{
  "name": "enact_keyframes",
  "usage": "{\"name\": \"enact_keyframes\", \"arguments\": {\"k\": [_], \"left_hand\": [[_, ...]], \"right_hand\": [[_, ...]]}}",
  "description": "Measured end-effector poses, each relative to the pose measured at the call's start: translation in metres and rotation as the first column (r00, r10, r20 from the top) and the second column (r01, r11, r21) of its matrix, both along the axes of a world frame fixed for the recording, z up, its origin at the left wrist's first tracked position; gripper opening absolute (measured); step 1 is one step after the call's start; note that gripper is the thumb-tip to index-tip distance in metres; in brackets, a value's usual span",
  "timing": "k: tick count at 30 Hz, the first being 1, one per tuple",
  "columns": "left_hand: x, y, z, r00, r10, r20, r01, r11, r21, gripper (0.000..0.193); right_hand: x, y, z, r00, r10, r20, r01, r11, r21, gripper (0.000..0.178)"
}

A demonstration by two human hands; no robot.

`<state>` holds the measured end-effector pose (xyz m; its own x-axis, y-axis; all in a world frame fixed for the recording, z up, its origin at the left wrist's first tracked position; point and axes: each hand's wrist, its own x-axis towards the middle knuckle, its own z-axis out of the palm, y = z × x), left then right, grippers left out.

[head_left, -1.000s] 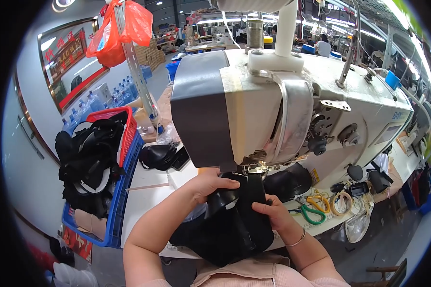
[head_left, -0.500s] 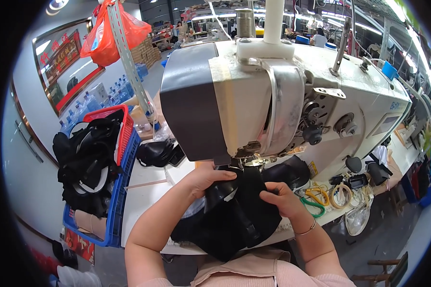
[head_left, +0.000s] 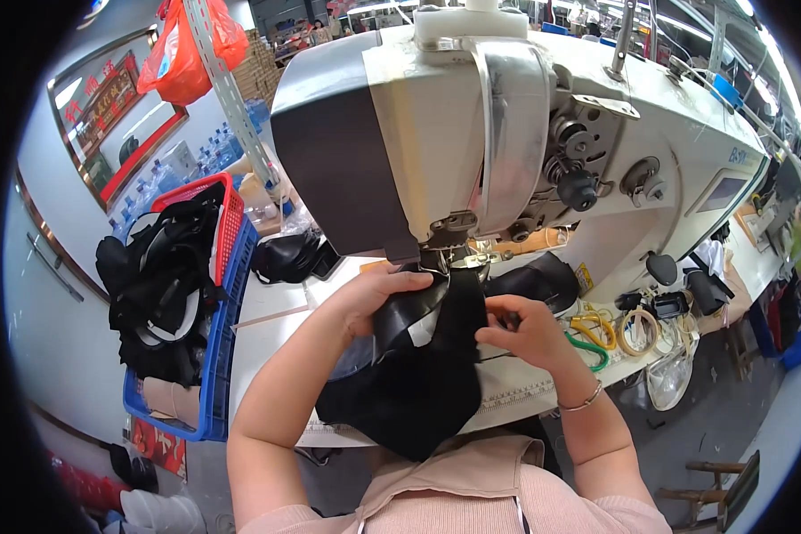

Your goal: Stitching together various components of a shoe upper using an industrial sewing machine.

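A black piece of fabric and glossy leather (head_left: pixel 418 392) hangs from under the needle area of a white-and-grey sewing machine (head_left: pixel 392 160) down over the table's front edge. My left hand (head_left: pixel 371 298) is closed on the leather's left part, thumb on top, close to the presser foot (head_left: pixel 458 260). A pale patch shows in a fold of the piece. At the fabric's right edge my right hand (head_left: pixel 527 334) is closed with curled fingers. A small dark thing shows between them; I cannot tell what it is.
Left of the table, a blue crate (head_left: pixel 227 347) and a red basket (head_left: pixel 231 209) hold black pieces. More black leather parts (head_left: pixel 538 283) lie behind my right hand. Tape rolls (head_left: pixel 638 334) and scissors with yellow handles (head_left: pixel 596 329) lie at the right. A wooden stool (head_left: pixel 721 485) stands lower right.
My view has tilted, so the machine looks higher and nearer. My right hand has shifted toward the machine and slightly right of the fabric. The fabric's right side is drawn inward; my left hand keeps its hold.
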<state>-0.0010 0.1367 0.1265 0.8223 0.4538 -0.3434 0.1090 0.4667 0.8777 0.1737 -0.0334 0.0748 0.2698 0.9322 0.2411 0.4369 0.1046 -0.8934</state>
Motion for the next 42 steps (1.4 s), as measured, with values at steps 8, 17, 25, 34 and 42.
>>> {"name": "enact_keyframes", "arguments": {"k": [8,17,25,34,42], "left_hand": [[-0.005,0.001,0.012,0.992,-0.102,-0.081,0.102,0.995,0.0,0.032],[-0.001,0.002,-0.002,0.977,-0.107,-0.187,0.118,0.992,0.048,0.044],[-0.001,-0.005,0.0,0.988,-0.099,-0.115,0.114,0.985,0.13,0.046],[0.001,-0.007,0.0,0.993,-0.015,-0.115,0.034,0.985,0.169,0.042],[0.004,-0.01,-0.002,0.992,0.074,-0.103,-0.051,0.976,0.21,0.028]], "right_hand": [[-0.02,0.007,-0.014,0.961,0.102,-0.259,-0.108,0.994,-0.01,0.025],[-0.034,0.008,-0.017,0.752,0.272,-0.601,-0.26,0.959,0.108,0.021],[-0.03,0.005,-0.017,0.641,0.274,-0.717,-0.305,0.948,0.089,0.024],[-0.019,0.012,-0.009,0.629,0.305,-0.715,-0.35,0.932,0.09,0.021],[-0.007,0.019,-0.004,0.583,0.295,-0.757,-0.361,0.929,0.084,0.023]]}}
